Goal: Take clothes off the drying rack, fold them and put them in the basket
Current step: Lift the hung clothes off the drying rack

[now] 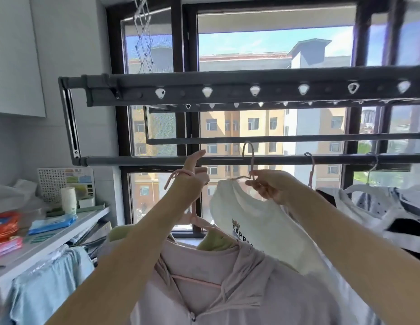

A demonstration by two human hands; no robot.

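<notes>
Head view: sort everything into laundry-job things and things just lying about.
Job: drying rack; white T-shirt on shirt hanger, pinched by right hand; pink hoodie on pink hanger, carried by left hand; hung clothes.
Lying about: white cup; blue packet; orange bundle.

Both arms raised, forearms reaching toward 12 o'clock. Left hand (192, 178) grips pink hanger (175, 175), index finger straight, pointing 1 o'clock. Right hand (272, 187), fingers curled, pinches second hanger (252, 165) at its neck.

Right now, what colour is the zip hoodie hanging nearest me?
The hoodie is pale pink, seen best in the head view.
</notes>
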